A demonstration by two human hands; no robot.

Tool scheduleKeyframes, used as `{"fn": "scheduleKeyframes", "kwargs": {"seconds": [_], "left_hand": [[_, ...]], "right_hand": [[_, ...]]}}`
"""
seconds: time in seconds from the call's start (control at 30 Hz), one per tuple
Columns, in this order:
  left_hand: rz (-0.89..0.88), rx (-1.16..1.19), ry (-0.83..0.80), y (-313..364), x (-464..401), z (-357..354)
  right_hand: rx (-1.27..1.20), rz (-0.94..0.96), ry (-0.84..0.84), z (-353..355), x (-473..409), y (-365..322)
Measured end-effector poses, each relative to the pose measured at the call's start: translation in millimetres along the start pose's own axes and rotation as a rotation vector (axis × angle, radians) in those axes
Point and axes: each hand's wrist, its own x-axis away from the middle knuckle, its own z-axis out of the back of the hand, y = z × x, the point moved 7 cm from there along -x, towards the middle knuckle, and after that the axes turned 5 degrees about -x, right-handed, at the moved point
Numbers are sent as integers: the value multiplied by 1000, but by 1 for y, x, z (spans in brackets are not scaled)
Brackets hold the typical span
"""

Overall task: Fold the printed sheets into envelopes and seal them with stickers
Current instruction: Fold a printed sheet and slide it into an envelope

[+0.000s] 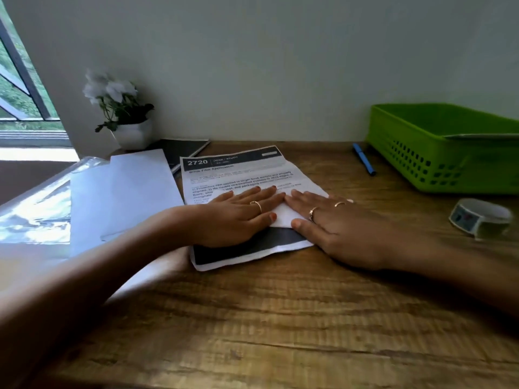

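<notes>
A printed sheet [238, 175] with a dark header reading 2720 lies in the middle of the wooden desk [280, 318]. Its near part is folded up over itself, leaving a white flap between my hands and a dark band along the near edge. My left hand [238, 217] presses flat on the left of the fold, fingers straight. My right hand [331, 223] presses flat on the right of it, fingertips meeting the left hand's. A roll of stickers [480, 217] sits on the desk at the right.
A stack of blank white sheets [123, 197] and a clear plastic sleeve [33, 211] lie to the left. A dark notebook [182, 150] and a potted white flower [123, 113] stand at the back left. A blue pen [364, 159] and a green basket [438, 153] are at the back right.
</notes>
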Motion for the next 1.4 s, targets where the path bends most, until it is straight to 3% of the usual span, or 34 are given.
{"fn": "scheduleKeyframes", "kwargs": {"seconds": [0.27, 0.5, 0.73, 0.9, 1.0, 1.13, 1.4], "left_hand": [[55, 3, -101, -3, 2, 5], [110, -13, -110, -8, 3, 1], [156, -22, -54, -8, -2, 8], [164, -24, -90, -5, 4, 7], [169, -11, -61, -5, 5, 7], [180, -14, -57, -7, 6, 4], [160, 6, -129, -10, 2, 2]], "right_hand": [[18, -27, -64, 4, 1, -2], [-20, -49, -119, 0, 6, 8], [-29, -211, -67, 9, 21, 22], [-97, -233, -143, 6, 21, 21], [-134, -225, -64, 12, 21, 21], [-5, -218, 156, 25, 17, 12], [244, -346, 158, 36, 29, 0]]}}
